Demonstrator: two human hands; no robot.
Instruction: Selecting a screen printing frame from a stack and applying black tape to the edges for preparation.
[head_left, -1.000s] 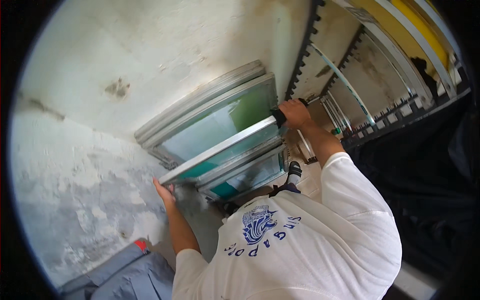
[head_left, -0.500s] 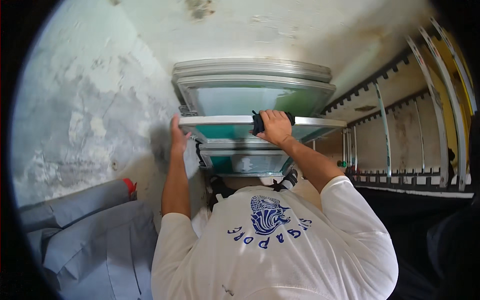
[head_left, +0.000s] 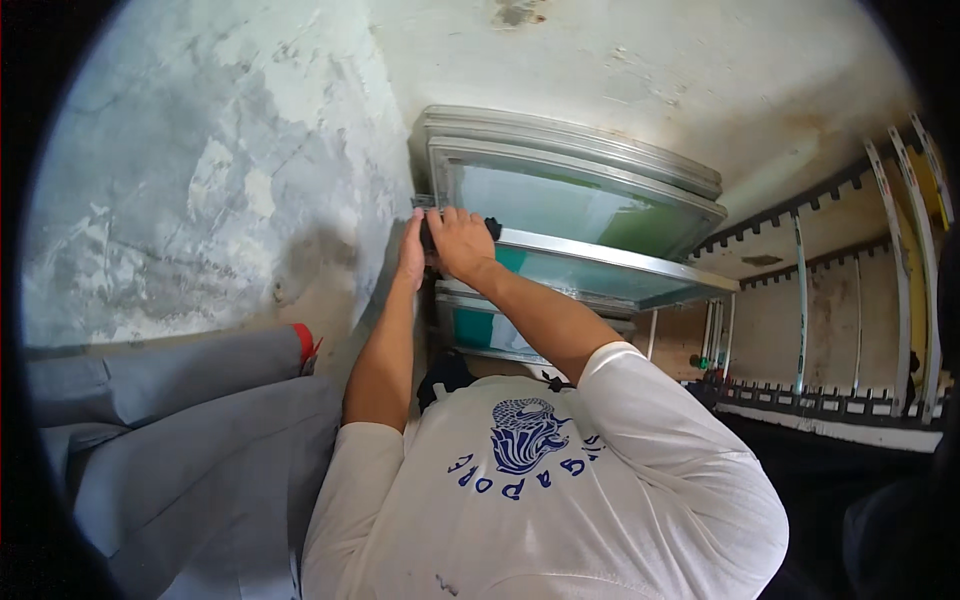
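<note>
Head view: both hands' fingers [head_left: 455,222] clamped on metal-framed screen's [head_left: 600,262] left edge beside wall [head_left: 230,200].

screen frame [head_left: 600,265] | aluminium, green mesh | level | against stacked frames

a screen-printing workshop, by the look of it

here we are in a working shop, not a home: metal-framed mesh screens [head_left: 580,200] with green coating lean stacked against a rough, stained plaster wall [head_left: 200,180]. off to the right, a notched wooden rack [head_left: 830,400] holds more frames [head_left: 900,260] upright in its slots. bare, patchy concrete all around.
</note>
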